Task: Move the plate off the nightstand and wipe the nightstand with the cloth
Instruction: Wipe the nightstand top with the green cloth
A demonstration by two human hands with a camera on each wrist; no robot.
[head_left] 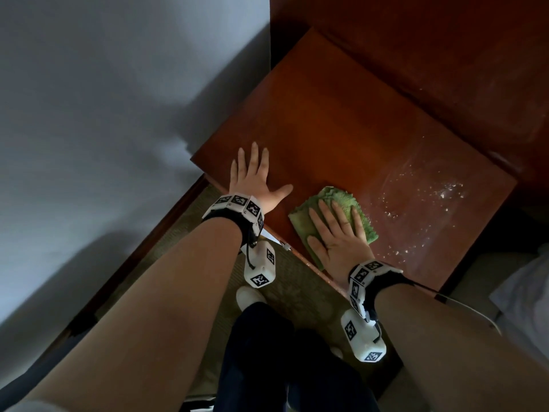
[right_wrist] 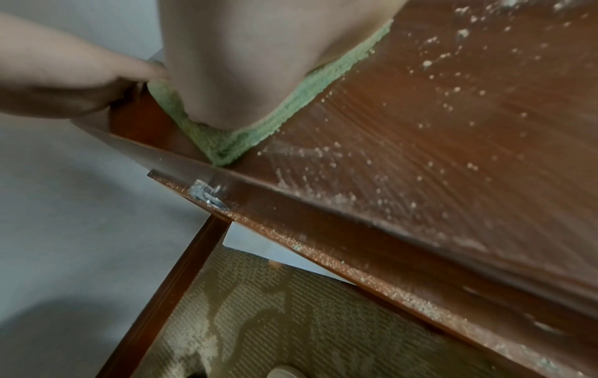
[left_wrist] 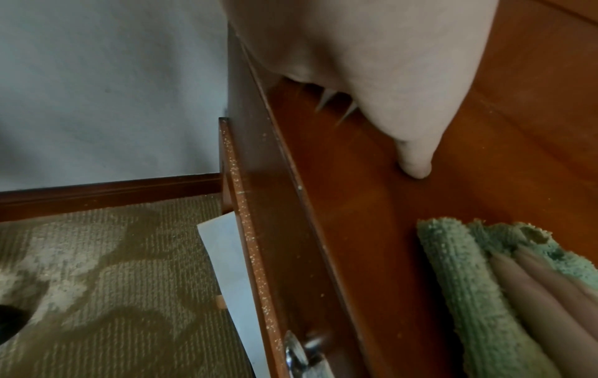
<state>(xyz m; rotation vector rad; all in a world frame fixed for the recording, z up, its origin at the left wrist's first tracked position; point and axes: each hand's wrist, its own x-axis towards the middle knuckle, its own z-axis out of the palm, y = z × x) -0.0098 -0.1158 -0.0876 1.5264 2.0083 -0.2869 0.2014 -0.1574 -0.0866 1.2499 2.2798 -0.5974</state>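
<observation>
A plain pale grey-white wall fills the left of the head view and meets the floor along a dark reddish-brown wooden baseboard. The floor is covered by a ribbed olive-tan carpet patterned with lighter, cream-coloured shapes. At the top right, behind the furniture, stands a tall dark red-brown wooden panel, and pale bedding shows at the far right edge; the light is dim and soft.
</observation>
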